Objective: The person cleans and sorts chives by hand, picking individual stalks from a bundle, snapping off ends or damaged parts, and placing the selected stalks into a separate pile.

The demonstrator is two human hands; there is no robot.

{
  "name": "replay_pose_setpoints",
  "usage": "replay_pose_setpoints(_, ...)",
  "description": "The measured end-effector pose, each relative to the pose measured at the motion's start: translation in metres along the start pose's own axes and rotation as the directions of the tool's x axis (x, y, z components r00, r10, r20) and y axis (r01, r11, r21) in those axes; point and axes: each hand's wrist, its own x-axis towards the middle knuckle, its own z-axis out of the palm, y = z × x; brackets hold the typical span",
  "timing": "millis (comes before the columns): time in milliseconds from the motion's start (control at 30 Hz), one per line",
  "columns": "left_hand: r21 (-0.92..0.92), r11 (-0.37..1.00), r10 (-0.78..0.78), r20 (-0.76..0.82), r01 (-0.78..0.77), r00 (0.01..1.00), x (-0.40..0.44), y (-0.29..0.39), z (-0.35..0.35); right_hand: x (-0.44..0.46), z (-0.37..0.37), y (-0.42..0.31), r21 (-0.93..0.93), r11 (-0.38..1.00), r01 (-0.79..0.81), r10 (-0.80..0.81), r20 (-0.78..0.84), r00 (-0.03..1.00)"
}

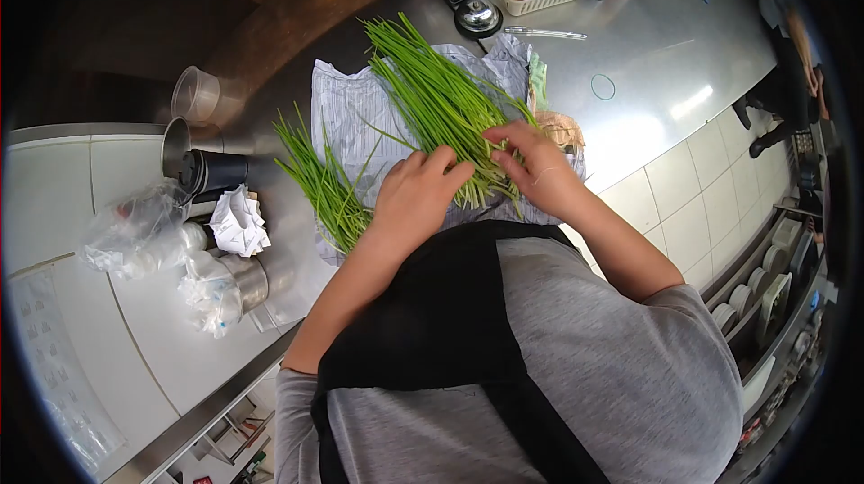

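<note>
A large bunch of long green chives (441, 92) lies on crumpled newspaper (346, 92), pale ends toward me. My left hand (418, 187) is closed at the left side of those pale ends, fingers bent onto the stalks. My right hand (537, 164) pinches stalks at the right side of the same ends, thumb and forefinger close together. Exactly how many stalks each hand holds is hidden. To the left, apart from the bunch, a smaller pile of chives (328, 187) rests partly on the paper, near my left forearm.
A bell (478, 16), a pen (544, 33) and a white basket (540, 0) stand beyond the paper. A rubber band (603, 86) lies to the right. At left are a clear plastic tub (196, 94), black cups (211, 171) and plastic bags (135, 232). Another person stands far right.
</note>
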Motion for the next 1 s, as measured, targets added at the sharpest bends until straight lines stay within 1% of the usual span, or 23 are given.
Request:
replay_pose_setpoints(33,0.000,1.000,-0.001,-0.002,0.001,1.000,0.001,0.000,0.001,-0.002,0.001,-0.005,0.081,0.995,-0.061,0.048,0.145,0.988)
replay_pose_setpoints(67,-0.111,0.993,0.022,-0.086,-0.032,0.996,0.003,0.000,0.002,-0.004,0.002,-0.009,0.152,0.980,-0.132,0.084,0.289,0.954)
replay_pose_setpoints(100,-0.216,0.973,0.038,-0.172,-0.075,0.984,0.004,0.000,0.003,-0.005,0.004,-0.008,0.150,0.980,-0.131,0.084,0.286,0.955)
replay_pose_setpoints(133,-0.215,0.973,0.043,-0.172,-0.080,0.984,0.006,0.003,0.005,-0.008,0.009,-0.005,0.217,0.948,-0.232,0.143,0.363,0.921)
replay_pose_setpoints(167,-0.352,0.934,-0.080,-0.364,-0.057,0.928,0.007,0.008,0.007,-0.009,0.013,-0.003,0.275,0.902,-0.333,0.189,0.443,0.876)
replay_pose_setpoints(200,-0.417,0.908,-0.153,-0.442,-0.051,0.884,0.005,0.006,0.011,-0.010,0.016,-0.004,0.344,0.864,-0.369,0.203,0.433,0.878)
replay_pose_setpoints(233,-0.479,0.876,-0.224,-0.513,-0.060,0.829,0.002,0.005,0.015,-0.010,0.020,-0.005,0.349,0.861,-0.370,0.202,0.433,0.878)
replay_pose_setpoints(267,-0.791,0.608,-0.522,-0.327,0.074,0.788,-0.004,-0.003,0.027,-0.010,0.023,-0.006,0.454,0.792,-0.409,0.211,0.424,0.881)
replay_pose_setpoints(300,-0.961,0.221,-0.711,-0.041,0.168,0.702,-0.006,-0.007,0.030,-0.011,0.025,-0.006,0.550,0.710,-0.440,0.224,0.416,0.882)
replay_pose_setpoints(333,-0.978,0.008,-0.684,0.148,0.211,0.715,-0.009,-0.009,0.032,-0.012,0.026,-0.005,0.552,0.708,-0.440,0.225,0.414,0.882)
replay_pose_setpoints(367,-0.977,0.010,-0.684,0.148,0.212,0.714,-0.010,-0.007,0.035,-0.012,0.029,-0.003,0.582,0.673,-0.456,0.208,0.443,0.872)
replay_pose_setpoints(433,-0.915,-0.309,-0.329,0.359,0.260,0.873,-0.011,0.000,0.033,-0.011,0.037,0.000,0.614,0.636,-0.468,0.181,0.471,0.863)
replay_pose_setpoints(467,-0.925,-0.278,-0.273,0.333,0.258,0.903,-0.009,-0.001,0.030,-0.013,0.041,0.001,0.607,0.626,-0.489,0.180,0.498,0.848)
replay_pose_setpoints(500,-0.925,-0.277,-0.269,0.333,0.259,0.904,-0.004,-0.003,0.024,-0.015,0.043,0.002,0.597,0.619,-0.510,0.181,0.523,0.833)
replay_pose_setpoints(567,-0.915,-0.380,-0.374,0.288,0.137,0.882,0.008,-0.009,0.011,-0.014,0.042,0.002,0.558,0.660,-0.503,0.157,0.553,0.818)
replay_pose_setpoints(600,-0.931,-0.353,-0.407,0.240,0.091,0.881,0.010,-0.012,0.005,-0.013,0.042,0.002,0.521,0.696,-0.494,0.127,0.587,0.799)
replay_pose_setpoints(633,-0.933,-0.347,-0.407,0.237,0.090,0.882,0.011,-0.016,-0.002,-0.014,0.043,0.002,0.524,0.697,-0.489,0.123,0.585,0.802)
replay_pose_setpoints(700,-0.945,-0.327,-0.469,0.173,0.012,0.866,0.016,-0.023,-0.015,-0.017,0.044,0.004,0.517,0.664,-0.540,0.156,0.610,0.777)
replay_pose_setpoints(833,-0.963,-0.268,-0.540,0.151,0.000,0.828,0.023,-0.022,-0.030,-0.017,0.046,0.007,0.531,0.661,-0.530,0.141,0.606,0.783)
replay_pose_setpoints(900,-0.970,-0.243,-0.506,0.138,0.013,0.851,0.021,-0.026,-0.030,-0.014,0.042,0.004,0.411,0.811,-0.416,0.139,0.556,0.820)
replay_pose_setpoints(933,-0.974,-0.225,-0.466,0.135,0.030,0.875,0.021,-0.026,-0.031,-0.010,0.040,0.001,0.412,0.812,-0.413,0.138,0.551,0.823)
replay_pose_setpoints(967,-0.974,-0.224,-0.461,0.134,0.031,0.877,0.020,-0.025,-0.033,-0.005,0.036,-0.003,0.413,0.869,-0.271,0.107,0.378,0.919)
replay_pose_setpoints(1000,-0.980,-0.155,-0.462,0.182,0.123,0.868,0.018,-0.022,-0.037,0.000,0.032,-0.006,0.383,0.915,-0.130,0.058,0.193,0.979)
